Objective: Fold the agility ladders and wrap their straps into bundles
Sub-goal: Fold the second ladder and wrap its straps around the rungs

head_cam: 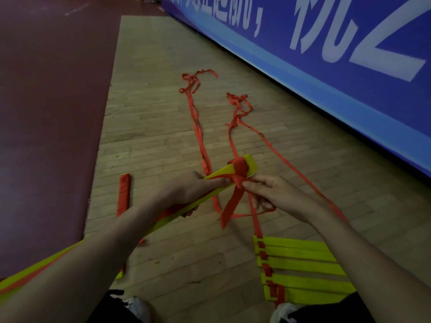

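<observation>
The wrapping step is under way on one ladder. The left hand [189,190] grips the folded bundle [251,164] of yellow rungs, held just above the floor [151,127], its fingers [221,181] curled round the stack and one laid along the top. The strap [233,201] already goes round the far end of the bundle in several turns. The right hand [268,194] pinches it between thumb and forefinger right beside the turns, and a loose tail hangs below.

As I read it, the next move is to pull the strap snug and either lay another turn or tuck the tail under. That calls for steady tension, with the left hand keeping the rungs squared.

Long red runs of strap trail away across the floor, ending in two tangled loops, so much slack remains. A second ladder [300,257], folded flat, lies by the person's right knee. A flat red strip [123,194] lies to the left.

The floor is pale wood boards. A maroon surface [46,101] borders it on the left, and a blue banner [303,54] with white lettering runs along the right.
</observation>
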